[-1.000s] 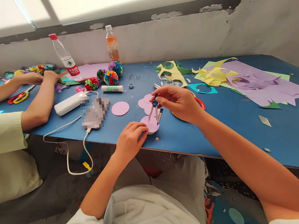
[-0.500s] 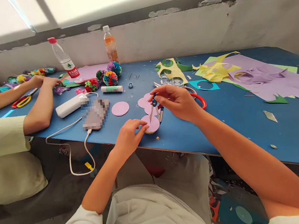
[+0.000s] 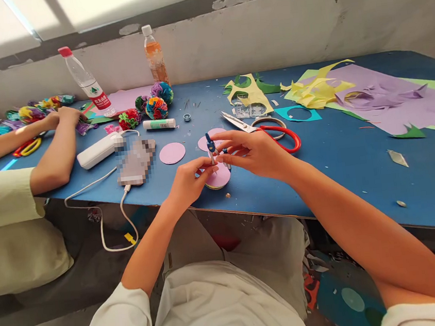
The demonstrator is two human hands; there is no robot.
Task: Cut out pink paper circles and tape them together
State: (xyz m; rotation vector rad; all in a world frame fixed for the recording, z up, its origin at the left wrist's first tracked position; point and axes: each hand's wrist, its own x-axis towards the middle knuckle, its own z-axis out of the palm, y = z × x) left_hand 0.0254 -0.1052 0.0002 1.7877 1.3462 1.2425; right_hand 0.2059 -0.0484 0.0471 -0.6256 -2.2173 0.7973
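Observation:
A drawing compass [image 3: 210, 145] with a blue top stands over a small stack of pink paper circles [image 3: 222, 177] near the table's front edge. My right hand [image 3: 257, 152] grips the compass from the right, fingers around its pencil-side leg. My left hand [image 3: 188, 181] comes from the left, thumb and fingertips closed at the needle leg, just above the top circle. Its fingertips partly cover that leg. More pink circles [image 3: 203, 144] lie behind the compass, partly hidden by my right hand. Red-handled scissors [image 3: 295, 142] rest just beyond that hand.
Left stand a phone [image 3: 138, 163] on a cable, a white power bank [image 3: 99, 150], a pink circle stack [image 3: 172, 153] and a glue stick [image 3: 159, 124]. Bottles [image 3: 91, 88] and paper flower balls [image 3: 156, 107] are behind. Paper scraps [image 3: 382, 99] lie right. A co-worker's arms [image 3: 51, 149] reach in at left.
My right hand has moved left and lower on the compass, uncovering the scissors. My left fingertips have shifted from the circle's edge to the compass's needle leg. The view has tilted slightly.

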